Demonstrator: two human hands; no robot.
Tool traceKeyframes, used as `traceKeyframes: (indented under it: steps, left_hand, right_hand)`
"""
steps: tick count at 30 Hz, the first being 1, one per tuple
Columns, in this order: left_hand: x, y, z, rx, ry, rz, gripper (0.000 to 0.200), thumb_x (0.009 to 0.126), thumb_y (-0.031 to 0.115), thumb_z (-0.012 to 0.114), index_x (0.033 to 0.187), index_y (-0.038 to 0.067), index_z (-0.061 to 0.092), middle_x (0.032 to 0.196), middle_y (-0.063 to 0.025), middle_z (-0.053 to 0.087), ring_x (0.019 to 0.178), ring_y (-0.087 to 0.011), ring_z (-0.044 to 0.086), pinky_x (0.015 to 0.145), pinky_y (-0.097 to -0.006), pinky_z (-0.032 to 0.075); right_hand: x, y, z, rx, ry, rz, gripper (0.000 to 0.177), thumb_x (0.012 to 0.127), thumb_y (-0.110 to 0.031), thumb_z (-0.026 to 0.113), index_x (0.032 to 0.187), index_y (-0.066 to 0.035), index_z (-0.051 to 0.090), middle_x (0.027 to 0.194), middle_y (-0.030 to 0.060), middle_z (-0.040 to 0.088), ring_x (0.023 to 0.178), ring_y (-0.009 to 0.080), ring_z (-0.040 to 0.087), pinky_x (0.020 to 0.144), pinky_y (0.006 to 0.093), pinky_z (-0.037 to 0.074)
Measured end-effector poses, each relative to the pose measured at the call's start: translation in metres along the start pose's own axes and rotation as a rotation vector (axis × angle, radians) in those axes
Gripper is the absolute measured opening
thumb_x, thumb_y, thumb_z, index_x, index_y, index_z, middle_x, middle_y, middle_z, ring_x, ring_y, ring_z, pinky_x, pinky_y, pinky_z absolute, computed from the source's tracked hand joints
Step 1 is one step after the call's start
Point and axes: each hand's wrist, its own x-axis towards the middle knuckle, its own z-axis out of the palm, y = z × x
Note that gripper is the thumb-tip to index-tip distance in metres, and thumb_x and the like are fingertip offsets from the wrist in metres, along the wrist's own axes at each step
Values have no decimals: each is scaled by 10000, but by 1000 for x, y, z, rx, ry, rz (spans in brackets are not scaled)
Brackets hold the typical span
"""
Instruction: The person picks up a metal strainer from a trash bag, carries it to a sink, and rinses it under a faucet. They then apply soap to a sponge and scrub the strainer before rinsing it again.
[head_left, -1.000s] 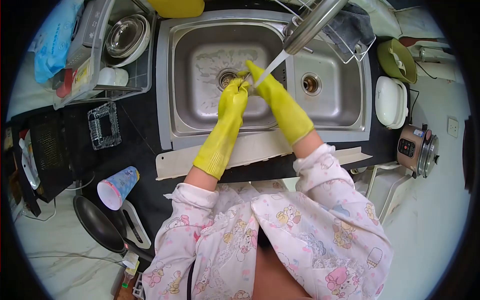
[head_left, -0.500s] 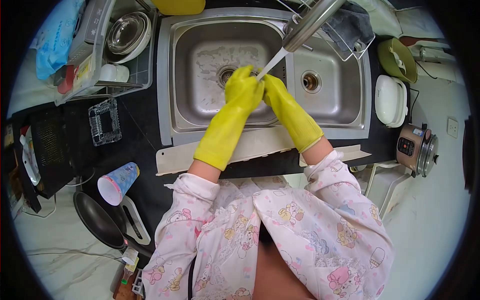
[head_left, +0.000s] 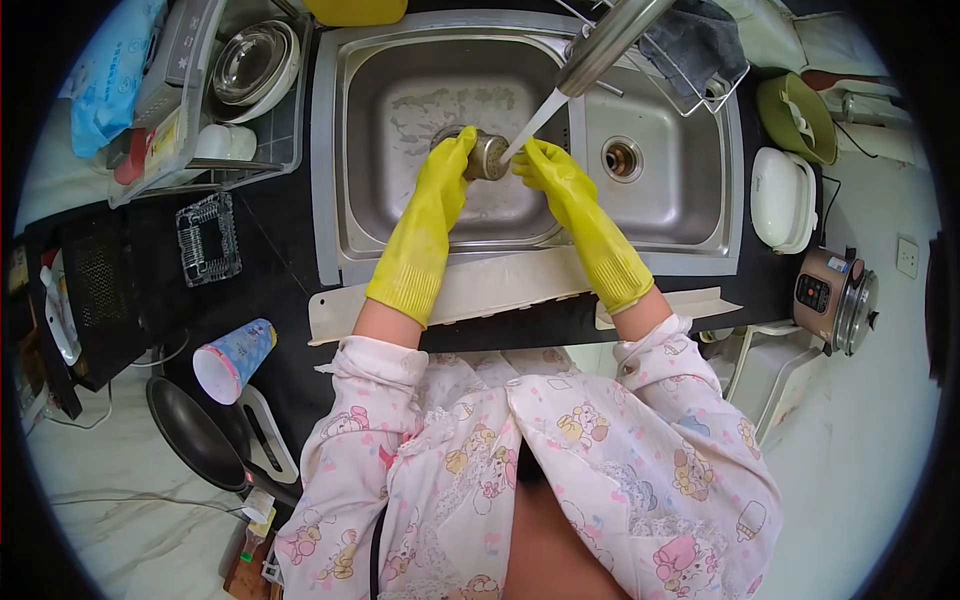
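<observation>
counter front-left edge: one paper cup (head_left: 235, 358), one frying pan (head_left: 195, 440) | left hand (head_left: 445, 170) fingers wrapped round one metal strainer (head_left: 489, 155) | right hand (head_left: 548, 168) half-curled, fingertips at it, hold unclear | strainer above left of two sink (head_left: 400, 232) basins, under one faucet (head_left: 610, 40)

The strainer (head_left: 488, 155) is over the left basin (head_left: 400, 205), under the tap (head_left: 610, 40). A dish rack (head_left: 255, 165) stands left of it, and a cup (head_left: 235, 358) lies on the worktop (head_left: 285, 265).

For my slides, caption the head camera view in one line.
Gloved left hand holds a small metal item under the tap stream; gloved right hand touches it.
</observation>
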Motion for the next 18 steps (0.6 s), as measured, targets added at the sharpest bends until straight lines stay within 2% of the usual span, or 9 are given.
traceKeyframes:
  steps: [3, 5, 7, 10, 12, 13, 14, 15, 18]
  left_hand:
    - [2, -8, 8, -267, 70, -156, 245, 941, 200, 527, 1080, 1, 563, 1033, -128, 619, 854, -189, 633, 744, -371, 544]
    - [11, -19, 12, -368, 162, -177, 233, 944, 190, 517, 1066, -2, 566, 1014, -137, 627, 853, -201, 636, 714, -385, 550]
    - [33, -49, -3, -468, 257, -201, 222, 946, 180, 508, 1051, -5, 570, 994, -146, 635, 851, -213, 639, 684, -399, 555]
    - [47, -71, -21, -498, 227, -183, 246, 939, 210, 525, 1076, 12, 577, 946, -102, 654, 840, -209, 641, 669, -385, 542]
    - [3, -23, 20, 371, 522, -103, 312, 918, 310, 554, 1013, 22, 629, 918, -90, 662, 798, -178, 619, 675, -308, 499]
    - [3, -22, 19, 368, 523, -102, 312, 918, 310, 554, 1013, 22, 629, 918, -90, 662, 798, -178, 619, 675, -308, 499]
    - [3, -21, 16, 680, 348, 177, 273, 886, 268, 576, 1056, 59, 616, 923, -91, 665, 804, -236, 624, 694, -339, 492]
    - [3, -20, 14, 980, 158, 457, 278, 854, 227, 598, 1099, 96, 603, 929, -93, 669, 811, -294, 629, 714, -370, 485]
    - [-9, -23, 49, 1274, 204, 471, 424, 818, 170, 567, 1233, 105, 512, 1174, -150, 553, 1109, -336, 474, 935, -418, 374]
  right_hand:
    - [-9, 2, 8, 178, -69, -128, 517, 930, -433, 511, 1275, -49, 492, 1154, 107, 591, 980, 220, 598, 893, 318, 452]
    - [-20, -10, 21, -272, 42, -227, 528, 918, -419, 533, 1308, -68, 473, 1188, 99, 575, 997, 210, 594, 895, 309, 445]
    - [12, 27, 21, -274, 90, -316, 500, 916, -359, 544, 1318, -74, 461, 1185, 123, 586, 1042, 203, 588, 909, 298, 437]
    - [-1, 14, 34, -713, 108, -582, 375, 893, -261, 567, 1221, -80, 550, 1081, 191, 628, 977, 299, 618, 821, 330, 467]
    - [-8, -5, 31, -741, 129, -546, 328, 886, -265, 577, 1152, -73, 589, 1000, 181, 646, 899, 320, 623, 781, 336, 477]
    - [-9, -11, 29, -767, 150, -510, 291, 879, -269, 586, 1082, -65, 628, 918, 171, 665, 821, 340, 628, 741, 342, 487]
    - [-7, -15, 30, -688, 225, -436, 235, 861, -276, 556, 860, -68, 665, 779, 167, 649, 778, 366, 624, 709, 400, 489]
    - [-4, -18, 30, -690, 220, -438, 235, 861, -276, 556, 860, -68, 665, 779, 167, 649, 778, 366, 624, 709, 400, 489]
    - [-3, -31, 38, -374, 264, -417, 263, 835, -309, 587, 881, -63, 667, 780, 146, 664, 761, 273, 658, 694, 350, 490]
